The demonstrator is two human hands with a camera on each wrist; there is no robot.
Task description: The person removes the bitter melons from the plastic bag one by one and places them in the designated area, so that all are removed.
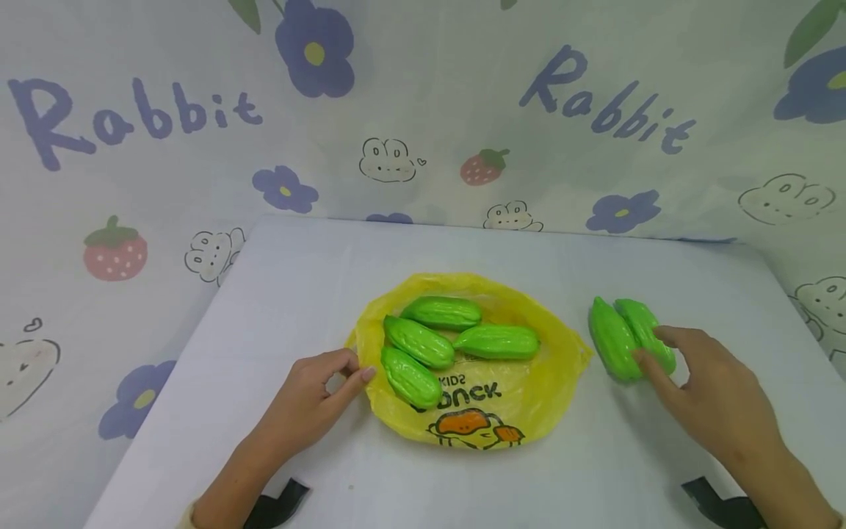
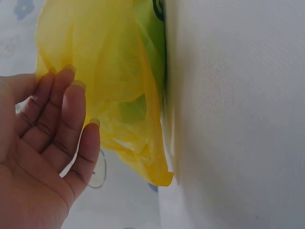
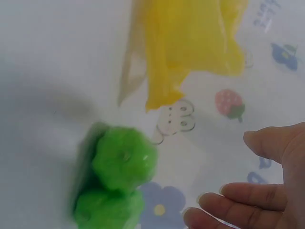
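My left hand point(image 1: 311, 400) pinches the left rim of a yellow plastic bag point(image 1: 555, 375) between thumb and fingers. The bag lies wide open on the table, with cartoon print inside. Several bright green, ridged bitter melons point(image 1: 419, 342) lie in it. To the right of the bag, two more bitter melons point(image 1: 613, 339) rest side by side on the table. Over their near right side is my right hand point(image 1: 723, 400), thumb and fingers spread apart, holding nothing. In the right wrist view, a gap shows between those fingers and the melons point(image 3: 125, 157).
A white table point(image 1: 291, 272) extends around the bag. Behind it hangs a patterned cloth point(image 1: 423, 110) with flowers, strawberries and rabbits. Two black strap-like pieces point(image 1: 284, 499) show at the near edge, one by each forearm.
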